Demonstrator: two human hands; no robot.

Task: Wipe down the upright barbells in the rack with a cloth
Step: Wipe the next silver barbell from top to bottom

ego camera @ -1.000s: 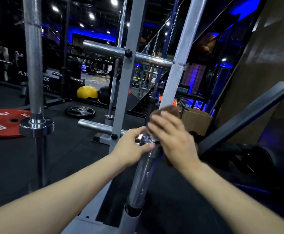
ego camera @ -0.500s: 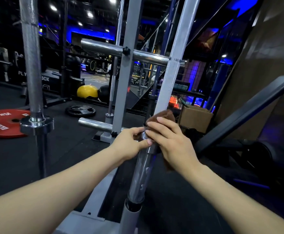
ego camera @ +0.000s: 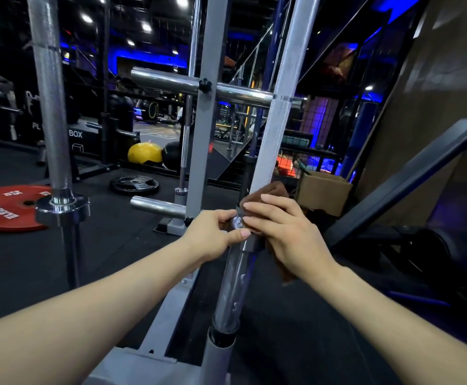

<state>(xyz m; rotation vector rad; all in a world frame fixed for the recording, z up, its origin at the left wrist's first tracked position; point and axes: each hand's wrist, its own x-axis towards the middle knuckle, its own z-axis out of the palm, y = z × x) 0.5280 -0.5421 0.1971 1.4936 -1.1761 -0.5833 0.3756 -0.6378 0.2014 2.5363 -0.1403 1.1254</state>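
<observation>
Barbell (ego camera: 275,126) near upright, long axis leaning toward 1 o'clock. Right hand (ego camera: 285,232) fingers curl brown cloth (ego camera: 271,190) round collar; left hand (ego camera: 213,234) pinches bar.

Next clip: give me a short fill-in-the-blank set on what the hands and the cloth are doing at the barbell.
1. The right hand presses a ____ cloth against the barbell.
2. The left hand grips the same bar from its ____ side.
3. The weight plate lying on the floor is ____.

Missing words: brown; left; red
</observation>
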